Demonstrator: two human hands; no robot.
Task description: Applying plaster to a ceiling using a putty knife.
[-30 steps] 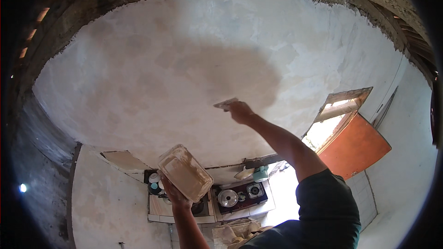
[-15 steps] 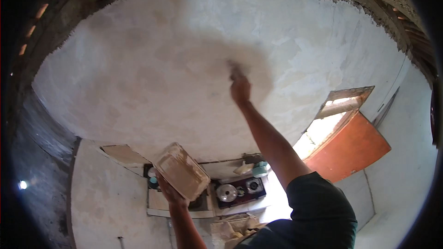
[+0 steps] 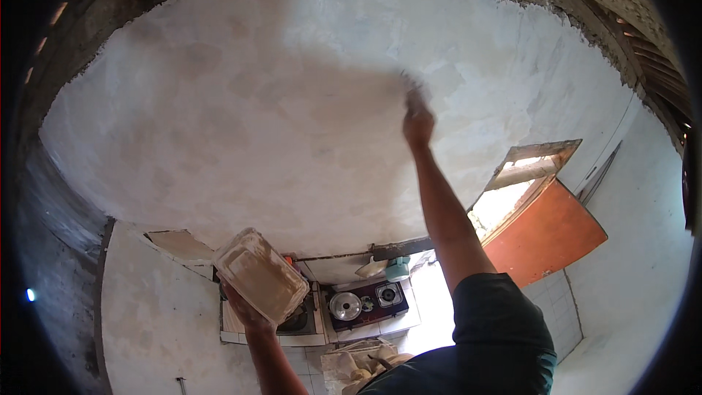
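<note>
My left hand [image 3: 248, 310] grips a rectangular plastic tub [image 3: 256, 243] from beneath and along its near side. The tub is tilted, its rim and inner walls smeared with beige paint, and more beige lies in its bottom. High up, my right hand [image 3: 419, 126] is closed round a small brush-like tool [image 3: 412, 88], blurred by motion. Its tip is at the large wall [image 3: 351, 146], whose middle and left bear darker beige patches, while the upper right is whiter. Whether the tip touches the wall is hard to make out.
Below stands a gas stove [image 3: 368, 307] with a round metal lid or pan on it, beside a sink [image 3: 296, 324]. A teal container [image 3: 397, 269] is behind the stove. To the right, an orange shutter [image 3: 545, 234] hangs open at a bright window [image 3: 504, 205].
My right hand has moved right across the wall with the tool. My left hand and the tub have shifted slightly left in view, as has the whole scene.
</note>
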